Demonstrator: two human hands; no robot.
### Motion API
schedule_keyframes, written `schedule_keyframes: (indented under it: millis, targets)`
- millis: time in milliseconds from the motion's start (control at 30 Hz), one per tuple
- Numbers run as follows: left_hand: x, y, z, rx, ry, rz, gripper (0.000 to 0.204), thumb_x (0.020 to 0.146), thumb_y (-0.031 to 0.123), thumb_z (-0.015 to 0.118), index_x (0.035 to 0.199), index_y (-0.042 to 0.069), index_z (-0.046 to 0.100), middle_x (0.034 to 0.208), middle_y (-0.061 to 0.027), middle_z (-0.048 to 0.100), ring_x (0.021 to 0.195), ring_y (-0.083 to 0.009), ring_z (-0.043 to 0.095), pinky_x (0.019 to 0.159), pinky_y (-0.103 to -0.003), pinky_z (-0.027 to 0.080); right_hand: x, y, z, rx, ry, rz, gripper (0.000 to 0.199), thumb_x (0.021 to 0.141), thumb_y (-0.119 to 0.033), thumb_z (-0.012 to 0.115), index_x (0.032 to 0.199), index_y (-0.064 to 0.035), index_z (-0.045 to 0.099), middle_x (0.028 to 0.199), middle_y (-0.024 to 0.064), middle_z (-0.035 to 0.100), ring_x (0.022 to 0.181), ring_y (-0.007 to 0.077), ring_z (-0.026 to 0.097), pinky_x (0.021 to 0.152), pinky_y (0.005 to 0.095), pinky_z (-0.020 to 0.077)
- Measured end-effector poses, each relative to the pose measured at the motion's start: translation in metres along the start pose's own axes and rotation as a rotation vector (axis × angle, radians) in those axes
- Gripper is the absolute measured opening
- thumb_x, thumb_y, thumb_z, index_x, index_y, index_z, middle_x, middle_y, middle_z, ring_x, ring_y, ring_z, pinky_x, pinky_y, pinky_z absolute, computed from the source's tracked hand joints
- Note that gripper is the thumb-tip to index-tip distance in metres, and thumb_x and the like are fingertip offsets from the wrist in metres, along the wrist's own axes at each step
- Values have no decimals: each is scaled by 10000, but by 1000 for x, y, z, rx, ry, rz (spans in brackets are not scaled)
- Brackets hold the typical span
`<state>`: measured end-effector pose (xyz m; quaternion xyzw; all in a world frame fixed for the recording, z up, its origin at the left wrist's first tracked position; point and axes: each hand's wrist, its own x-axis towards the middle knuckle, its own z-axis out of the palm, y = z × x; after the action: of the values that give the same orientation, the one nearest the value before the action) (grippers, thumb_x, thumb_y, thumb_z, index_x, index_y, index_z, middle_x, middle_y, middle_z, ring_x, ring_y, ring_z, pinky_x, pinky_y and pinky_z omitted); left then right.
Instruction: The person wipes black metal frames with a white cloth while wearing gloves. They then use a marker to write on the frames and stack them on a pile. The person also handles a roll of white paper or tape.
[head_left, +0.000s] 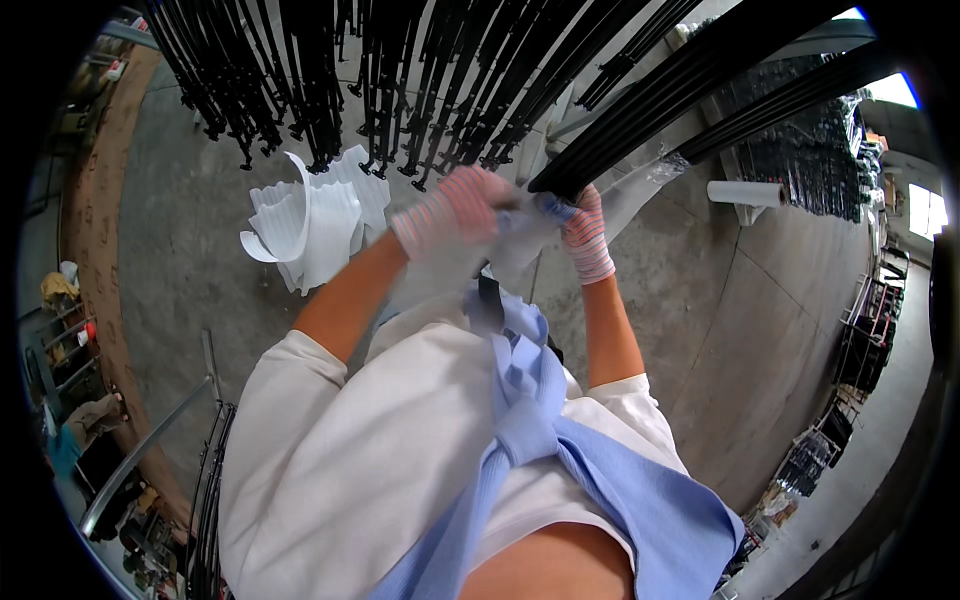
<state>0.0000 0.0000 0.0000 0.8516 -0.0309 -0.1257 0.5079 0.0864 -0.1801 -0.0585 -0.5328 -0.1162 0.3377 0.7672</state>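
A thick bundle of long black rods (640, 110) slants in from the upper right, its lower end in front of my chest. My right hand (588, 235), in a striped pink-and-white glove with blue fingertips, is closed around that lower end. Beside it my left hand (460, 205), in a matching glove, is smeared by motion, so its fingers cannot be made out. Pale, translucent wrapping (525, 240) hangs blurred between the hands. Another bundle of black rods (780, 108), with a clear sleeve (640, 190) at its lower end, lies to the right.
Many black rods with small end fittings (420, 90) hang ahead. Curved white sheets (310, 220) lie on the concrete floor (190, 270) at left. A white roll (745, 193) is at right, near a stack of wrapped black rods (800, 140). A metal rail (150, 445) stands lower left.
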Motion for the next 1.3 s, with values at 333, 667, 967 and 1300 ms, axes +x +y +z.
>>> schedule_keyframes:
  millis: [333,667,967,1300]
  targets:
    - [7,13,74,-346,266,10,214,831,187,496,1001,57,507,812,-175,563,724,-313,533,644,-350,435,-15,15,-23,458,-51,162,454,802,-232,576,1188,-40,432,999,93,569,865,178,556,722,293,470]
    - [25,-20,97,472,555,44,260,802,118,504,1050,39,502,931,-56,573,813,-181,546,745,-306,436,-42,-19,-38,-78,-14,63,218,710,-21,579,926,0,565,793,-16,542,722,62,458,669,210,395]
    - [71,-50,77,-906,30,42,198,769,75,640,961,38,606,870,-3,627,781,-52,554,709,-226,474,-29,-46,-36,-866,-85,214,393,739,-104,607,1079,5,445,932,105,588,860,235,543,747,296,438]
    - [57,-36,71,-1054,94,41,190,772,136,650,935,45,622,817,28,623,687,-24,542,607,-184,445,-57,-58,-52,-1493,106,480,352,744,-256,569,1062,-114,519,986,154,587,929,332,546,764,405,452]
